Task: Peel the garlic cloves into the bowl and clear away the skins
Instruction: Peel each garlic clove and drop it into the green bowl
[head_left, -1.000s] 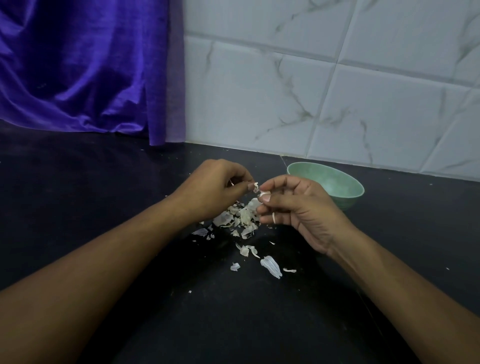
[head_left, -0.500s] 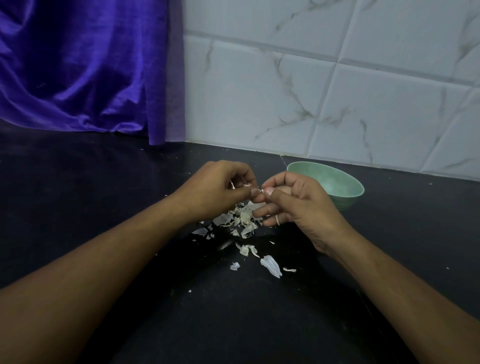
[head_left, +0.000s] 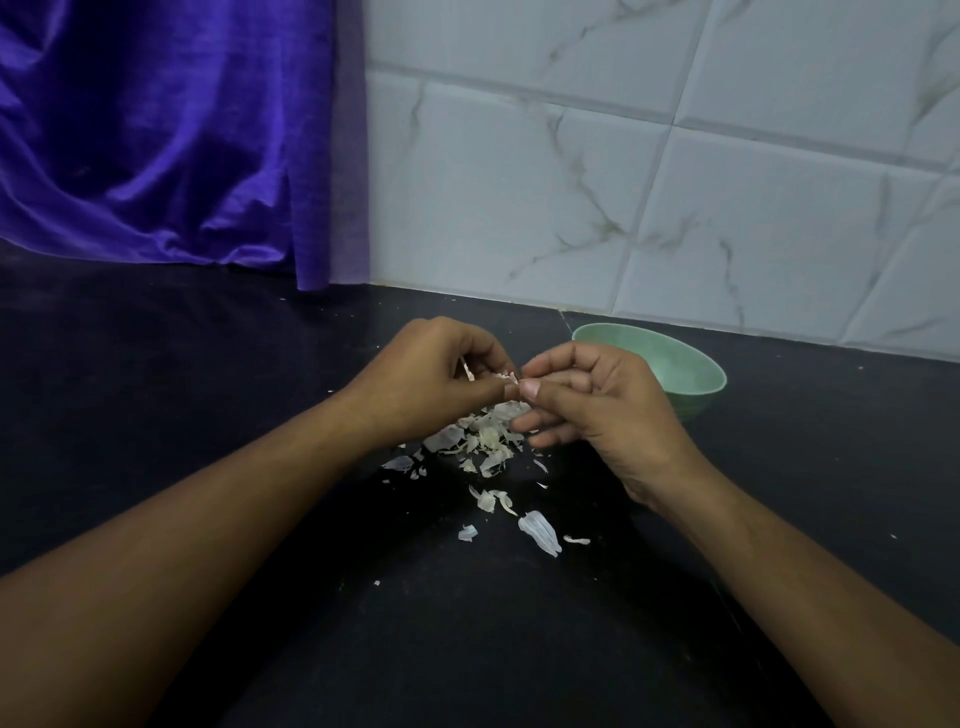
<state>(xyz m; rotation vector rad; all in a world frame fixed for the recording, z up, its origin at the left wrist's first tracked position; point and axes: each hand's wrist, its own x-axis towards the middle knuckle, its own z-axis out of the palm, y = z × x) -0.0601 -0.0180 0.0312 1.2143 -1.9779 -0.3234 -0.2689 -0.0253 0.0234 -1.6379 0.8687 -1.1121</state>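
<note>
Papery white garlic skins (head_left: 488, 439) lie scattered near the upright pale-green bowl (head_left: 688, 371).

A home kitchen is indicated. A black countertop (head_left: 156, 415) is seen running back to a wall faced with large white tiles (head_left: 519, 182) veined in grey like marble. A small pale green bowl (head_left: 691, 374) is set on the countertop close to the tiles. Papery garlic skins (head_left: 483, 441) are scattered in a loose heap on the dark surface. Just above the heap, a garlic clove (head_left: 511, 379), mostly hidden, is pinched between the fingertips of the left hand (head_left: 431, 379) and the right hand (head_left: 608, 410): food is being prepared by hand. A shiny purple curtain (head_left: 156, 130) is hung at the far left with its hem reaching the countertop, and a domestic rather than commercial look is given by it.
</note>
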